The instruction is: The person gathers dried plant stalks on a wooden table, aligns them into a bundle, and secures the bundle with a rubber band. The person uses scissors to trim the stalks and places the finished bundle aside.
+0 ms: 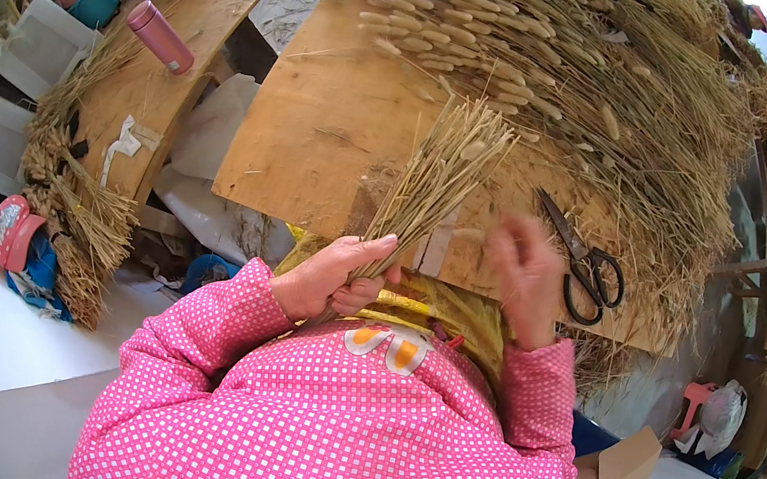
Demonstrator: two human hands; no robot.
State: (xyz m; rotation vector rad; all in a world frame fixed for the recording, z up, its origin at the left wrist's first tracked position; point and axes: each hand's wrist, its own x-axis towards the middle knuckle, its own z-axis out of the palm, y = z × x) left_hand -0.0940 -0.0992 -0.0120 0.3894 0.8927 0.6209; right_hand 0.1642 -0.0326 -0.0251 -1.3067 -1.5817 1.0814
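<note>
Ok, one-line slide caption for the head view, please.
Left hand grips a bundle of dried stems at a wooden table; right hand, blurred, hovers beside black scissors.

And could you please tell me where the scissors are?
In the head view, the black scissors lie on the wooden table, just right of the right hand.
</note>
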